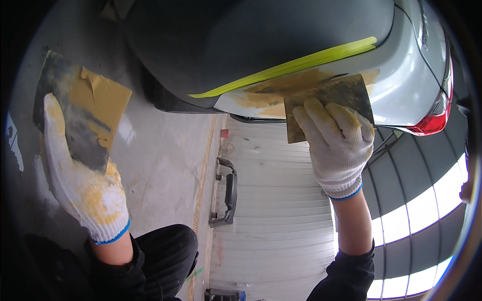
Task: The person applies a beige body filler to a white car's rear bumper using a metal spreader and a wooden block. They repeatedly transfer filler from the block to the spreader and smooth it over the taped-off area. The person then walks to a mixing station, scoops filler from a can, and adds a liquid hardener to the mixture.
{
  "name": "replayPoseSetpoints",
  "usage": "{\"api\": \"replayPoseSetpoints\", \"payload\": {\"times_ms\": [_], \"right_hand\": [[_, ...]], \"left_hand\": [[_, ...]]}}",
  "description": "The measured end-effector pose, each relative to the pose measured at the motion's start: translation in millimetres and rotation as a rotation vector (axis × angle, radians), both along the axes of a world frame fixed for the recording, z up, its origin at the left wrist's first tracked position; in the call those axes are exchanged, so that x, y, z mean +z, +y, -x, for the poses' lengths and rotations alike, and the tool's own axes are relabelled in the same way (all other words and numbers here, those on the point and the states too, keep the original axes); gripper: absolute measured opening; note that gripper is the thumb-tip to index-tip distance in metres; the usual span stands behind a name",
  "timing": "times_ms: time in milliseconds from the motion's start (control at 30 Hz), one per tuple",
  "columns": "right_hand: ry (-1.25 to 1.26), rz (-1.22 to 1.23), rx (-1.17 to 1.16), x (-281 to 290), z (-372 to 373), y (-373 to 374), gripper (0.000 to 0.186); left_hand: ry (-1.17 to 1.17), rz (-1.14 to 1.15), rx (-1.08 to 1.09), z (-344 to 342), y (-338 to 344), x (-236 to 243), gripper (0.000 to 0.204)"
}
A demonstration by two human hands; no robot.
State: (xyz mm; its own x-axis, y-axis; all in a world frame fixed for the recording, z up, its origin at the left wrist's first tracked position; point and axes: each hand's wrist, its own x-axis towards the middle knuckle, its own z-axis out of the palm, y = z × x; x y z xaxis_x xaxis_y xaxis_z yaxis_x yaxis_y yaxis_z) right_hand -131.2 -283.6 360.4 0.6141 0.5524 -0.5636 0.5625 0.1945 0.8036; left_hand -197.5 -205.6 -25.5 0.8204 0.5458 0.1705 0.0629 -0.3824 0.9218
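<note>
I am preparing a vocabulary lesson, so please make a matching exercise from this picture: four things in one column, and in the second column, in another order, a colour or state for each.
Column one
1. Tape
2. Left hand
3. Tail light
4. Right hand

Column two
A. mostly red
B. holds a spreader at a smeared car panel
C. bright yellow-green
D. holds a plate carrying tan paste

Pairs: 1-C, 2-D, 3-A, 4-B

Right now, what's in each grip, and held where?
Left grip: paste-smeared plate, by its left and lower edges; the underside hold is hidden. Right grip: flat spreader, by its lower-right part.
</note>
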Motion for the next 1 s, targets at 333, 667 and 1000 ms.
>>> {"api": "replayPoseSetpoints", "payload": {"times_ms": [333, 667, 1000], "right_hand": [[-0.093, 0.035, 0.055, 19.0, 7.6, 37.4, 0.033], [-0.042, 0.030, 0.098, -0.4, -17.1, 43.1, 0.036], [-0.028, 0.079, 0.039, -3.7, -22.5, 45.2, 0.045]], "left_hand": [[0.034, 0.083, 0.028, -4.4, 13.0, 6.0, 0.065], [-0.061, 0.112, 0.032, -2.7, 8.5, -4.4, 0.063], [-0.049, 0.092, 0.039, -4.6, 12.0, -1.4, 0.075]]}}
